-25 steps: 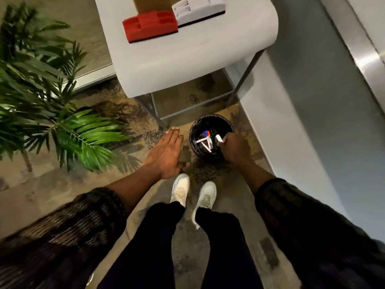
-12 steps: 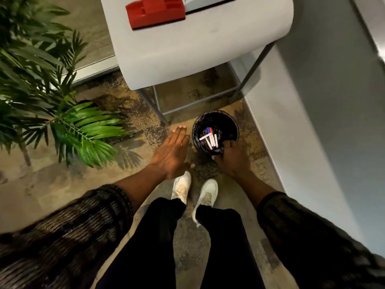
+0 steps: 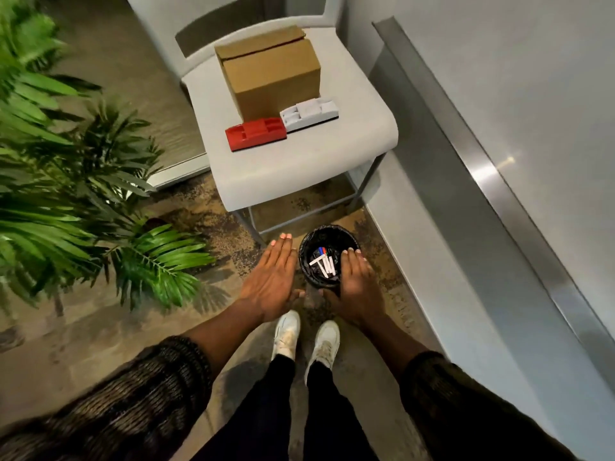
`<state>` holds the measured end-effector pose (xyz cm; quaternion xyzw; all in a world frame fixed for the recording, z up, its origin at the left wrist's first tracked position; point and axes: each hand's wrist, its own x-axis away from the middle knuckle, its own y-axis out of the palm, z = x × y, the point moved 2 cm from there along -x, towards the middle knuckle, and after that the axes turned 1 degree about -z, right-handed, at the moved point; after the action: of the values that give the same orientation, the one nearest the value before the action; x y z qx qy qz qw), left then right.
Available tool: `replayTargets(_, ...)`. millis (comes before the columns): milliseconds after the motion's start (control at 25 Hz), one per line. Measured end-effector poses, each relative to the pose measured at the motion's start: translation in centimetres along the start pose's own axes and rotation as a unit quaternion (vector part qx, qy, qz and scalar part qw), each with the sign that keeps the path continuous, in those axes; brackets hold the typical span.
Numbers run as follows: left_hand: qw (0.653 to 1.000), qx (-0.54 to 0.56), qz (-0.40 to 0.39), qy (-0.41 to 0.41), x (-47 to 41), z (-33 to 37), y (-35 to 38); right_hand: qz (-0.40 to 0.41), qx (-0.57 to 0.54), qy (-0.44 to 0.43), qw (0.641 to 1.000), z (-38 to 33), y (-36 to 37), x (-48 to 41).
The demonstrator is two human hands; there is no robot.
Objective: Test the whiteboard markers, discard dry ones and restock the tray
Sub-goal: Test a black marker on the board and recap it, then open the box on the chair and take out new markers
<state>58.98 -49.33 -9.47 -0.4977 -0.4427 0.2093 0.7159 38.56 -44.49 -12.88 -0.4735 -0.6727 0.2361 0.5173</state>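
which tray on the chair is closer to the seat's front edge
The red tray, left of the white tray, which sits further back by the cardboard box.

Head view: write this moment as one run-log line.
stage: discard | left hand: open, empty, beside bin | right hand: open, over bin rim | markers: several inside bin
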Motion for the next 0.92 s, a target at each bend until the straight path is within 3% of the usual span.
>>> replayTargets(240, 0.998, -0.01, 0.063, 0.007, 2.3, 0.3, -4.3, 0.022, 0.08, -0.025, 0.996, -1.6, -4.9, 3.9)
replayTargets(600, 0.995, -0.035, 0.092, -0.032, 4.2, 1.4, -6.4, 0.068, 0.128, -0.053, 0.988, -1.1, -10.0, 4.4)
replayTargets(920, 0.988, -0.021, 0.127, -0.082, 4.9, 2.1, -6.3, 0.043, 0.155, -0.077, 0.984, -1.5, -10.6, 3.8)
